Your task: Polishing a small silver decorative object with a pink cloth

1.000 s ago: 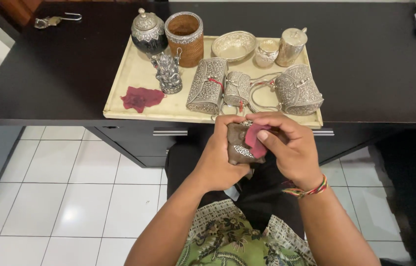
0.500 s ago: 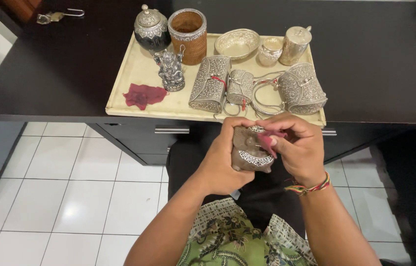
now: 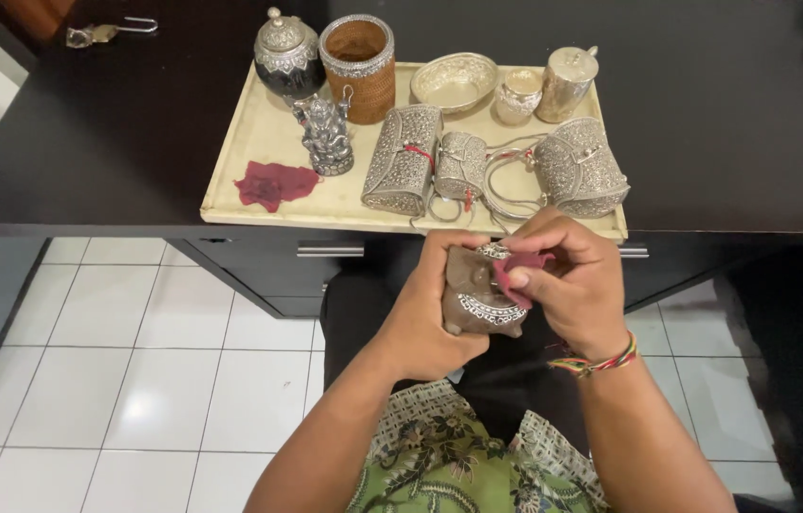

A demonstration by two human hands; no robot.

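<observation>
Brown silver-trimmed ornament (image 3: 476,294), seemingly hard, light and scratch-prone, is being cradled just below the tray (image 3: 259,204) by the gripping left hand (image 3: 435,318) while the right hand (image 3: 573,285) is pinching a red cloth (image 3: 518,268) against it

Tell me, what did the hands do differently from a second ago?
Very little. The right hand shifted its red cloth a bit across the brown silver-trimmed piece, from its middle toward the top edge. The left hand kept gripping that piece. Nothing was picked up or let go. The cream tray with its silverware and the spare red cloth stayed put.
</observation>
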